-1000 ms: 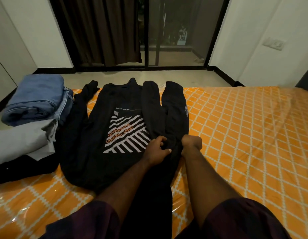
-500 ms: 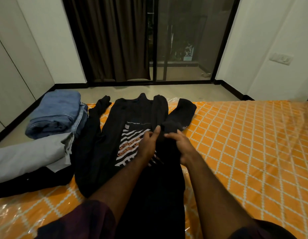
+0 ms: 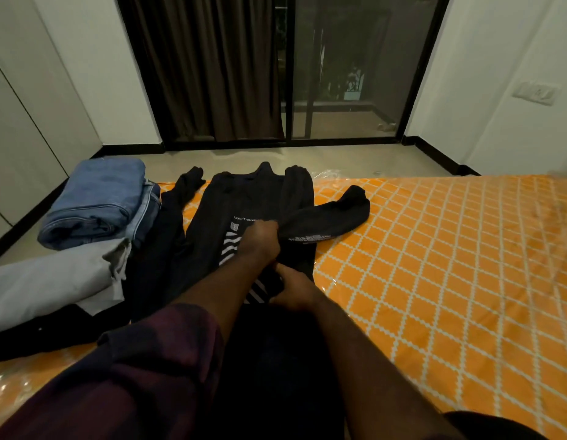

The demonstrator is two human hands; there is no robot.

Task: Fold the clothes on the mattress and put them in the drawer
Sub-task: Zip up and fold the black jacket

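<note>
Both hands [image 3: 260, 241] [image 3: 295, 289] bunch limp black sweatshirt [image 3: 244, 201] on glossy orange lattice-print mattress [image 3: 434, 281]

Straight beyond the grip of the left hand [image 3: 260, 241] stands a dark-framed sliding glass door [image 3: 349, 68], night-dark behind the pane; a brown curtain [image 3: 212, 65] hangs over the half up and left of the grip; white walls [image 3: 95, 74] flank it, and the one far right of the grip bears a pale switch plate [image 3: 536, 93]; a black skirting [image 3: 441, 154] runs along their feet; a pale grey floor [image 3: 323, 158] lies between door and grip; flat pale cupboard panels [image 3: 18, 128] fill the far left; right of the grip spreads the mattress [image 3: 434, 265], orange with a white lattice; the light is dim.
</note>
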